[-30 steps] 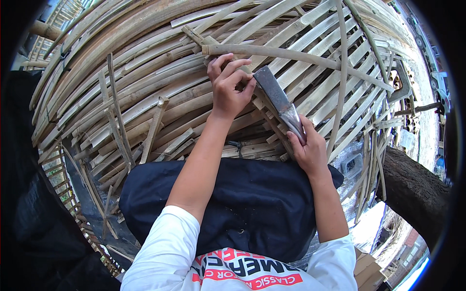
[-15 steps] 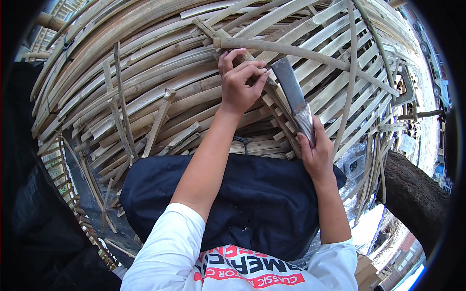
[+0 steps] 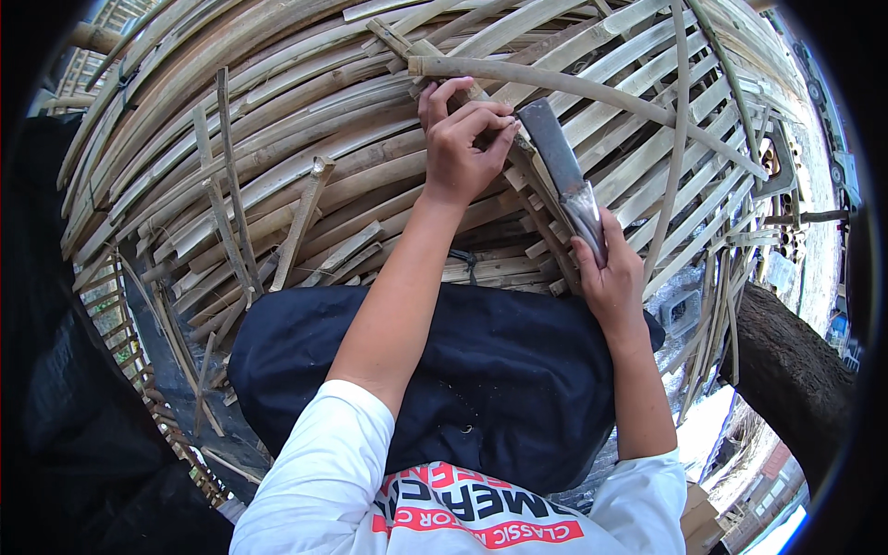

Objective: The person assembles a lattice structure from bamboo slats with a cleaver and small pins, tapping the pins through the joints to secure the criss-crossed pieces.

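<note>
Above the slats (image 3: 305, 153): metal blade (image 3: 552, 139), slanted up and left, its tip just beside the fingertips of the left hand (image 3: 462, 148).
Right hand: that right hand (image 3: 612, 264) had the handle (image 3: 586, 220) wrapped snugly, probably for control, which left its fingers clear of the flat part.
Left-hand fingers: thumb and forefinger narrowed together, maybe for fine work; honestly couldn't tell if they pinched anything.
Dark cloth (image 3: 435, 370): draped over the lap, I'd guess to protect clothes.
Long pole (image 3: 564, 81): lay across the slats, just above the left hand.
</note>
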Available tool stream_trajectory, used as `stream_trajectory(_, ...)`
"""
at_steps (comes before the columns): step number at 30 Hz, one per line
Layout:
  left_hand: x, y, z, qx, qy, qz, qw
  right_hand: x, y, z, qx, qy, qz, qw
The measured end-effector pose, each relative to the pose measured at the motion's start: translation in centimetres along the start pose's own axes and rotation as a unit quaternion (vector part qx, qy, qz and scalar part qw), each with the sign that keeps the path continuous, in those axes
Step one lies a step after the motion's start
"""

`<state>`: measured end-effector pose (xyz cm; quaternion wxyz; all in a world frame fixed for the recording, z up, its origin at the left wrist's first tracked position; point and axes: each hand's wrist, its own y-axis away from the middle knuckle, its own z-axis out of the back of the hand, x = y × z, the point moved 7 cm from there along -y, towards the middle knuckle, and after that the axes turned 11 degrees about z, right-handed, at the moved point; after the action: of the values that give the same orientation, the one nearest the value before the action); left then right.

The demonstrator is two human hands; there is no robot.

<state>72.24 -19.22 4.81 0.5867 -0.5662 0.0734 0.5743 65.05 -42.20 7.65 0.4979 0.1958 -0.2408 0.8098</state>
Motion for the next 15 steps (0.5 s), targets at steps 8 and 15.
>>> stream_trajectory(8, 0.4, 0.3, 0.2, -0.003, -0.011, -0.001, 1.000, -0.7, -0.3, -0.8, 0.059, -0.015, -0.053, 0.997)
stream_trajectory(15, 0.3, 0.2, -0.3, -0.012, -0.010, -0.010, 1.000, -1.3, -0.3, -0.6, 0.053, 0.000, -0.058, 0.997)
